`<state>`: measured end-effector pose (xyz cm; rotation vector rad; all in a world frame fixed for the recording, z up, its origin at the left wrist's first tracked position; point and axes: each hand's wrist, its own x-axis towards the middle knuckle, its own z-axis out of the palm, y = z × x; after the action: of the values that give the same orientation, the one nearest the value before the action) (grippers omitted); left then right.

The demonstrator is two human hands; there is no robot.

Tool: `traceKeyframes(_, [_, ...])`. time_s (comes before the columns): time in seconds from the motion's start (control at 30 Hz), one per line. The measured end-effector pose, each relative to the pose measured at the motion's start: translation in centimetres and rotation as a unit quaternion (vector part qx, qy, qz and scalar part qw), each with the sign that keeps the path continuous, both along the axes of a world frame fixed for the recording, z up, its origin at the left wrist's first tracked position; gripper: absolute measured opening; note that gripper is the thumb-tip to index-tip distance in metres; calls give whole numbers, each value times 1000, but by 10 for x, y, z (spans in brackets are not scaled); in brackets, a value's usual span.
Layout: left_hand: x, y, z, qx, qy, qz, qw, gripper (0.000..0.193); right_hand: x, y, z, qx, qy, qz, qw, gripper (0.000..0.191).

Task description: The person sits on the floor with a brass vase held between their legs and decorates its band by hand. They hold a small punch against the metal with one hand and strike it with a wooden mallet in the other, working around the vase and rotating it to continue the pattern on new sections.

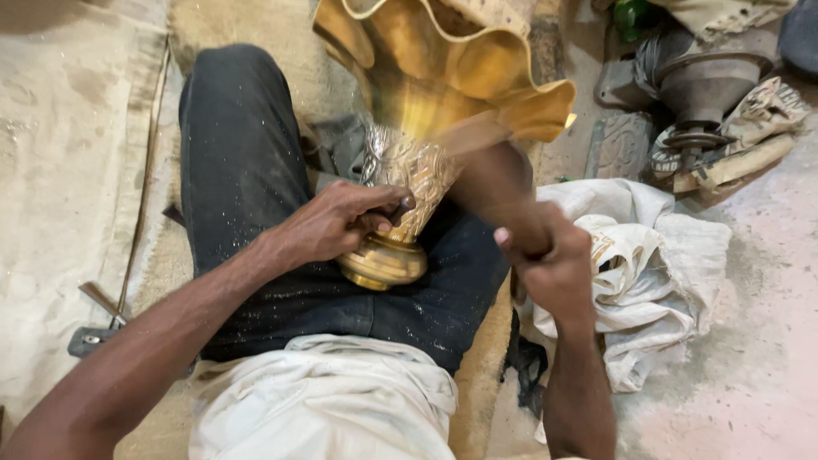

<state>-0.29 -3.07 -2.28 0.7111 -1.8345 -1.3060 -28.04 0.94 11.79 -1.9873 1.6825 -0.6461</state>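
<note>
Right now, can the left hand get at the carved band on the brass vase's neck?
Probably yes. The left hand already rests against the brass vase just below that band, pinching a small dark tool; nothing lies between them.

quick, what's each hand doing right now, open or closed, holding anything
Left hand: closed on a small dark tool set against the brass vase.
Right hand: closed on a blurred wooden handle.

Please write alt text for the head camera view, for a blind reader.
A seated person's left hand presses a small tool against an engraved brass vase lying on their lap, while the right hand grips a blurred wooden handle. White cloth lies beside.
</note>
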Motion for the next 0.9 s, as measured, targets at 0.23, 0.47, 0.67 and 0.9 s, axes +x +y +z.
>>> traceKeyframes(0.23, [1, 2, -5, 57, -33, -13, 998, 47, 3, -4, 9, -36, 118, 37, 992, 24])
traceKeyframes(0.47, [5, 1, -4, 23, 10, -8, 1000, 45, 3, -5, 4, -23, 101, 73, 992, 25])
traceKeyframes(0.67, [5, 3, -9, 43, -8, -9, 999, 31, 3, -11, 6, -21, 180, 74, 981, 39])
traceKeyframes(0.9, [3, 3, -15, -2, -12, 12, 1000, 21, 7, -15, 9, 3, 334, 119, 935, 48])
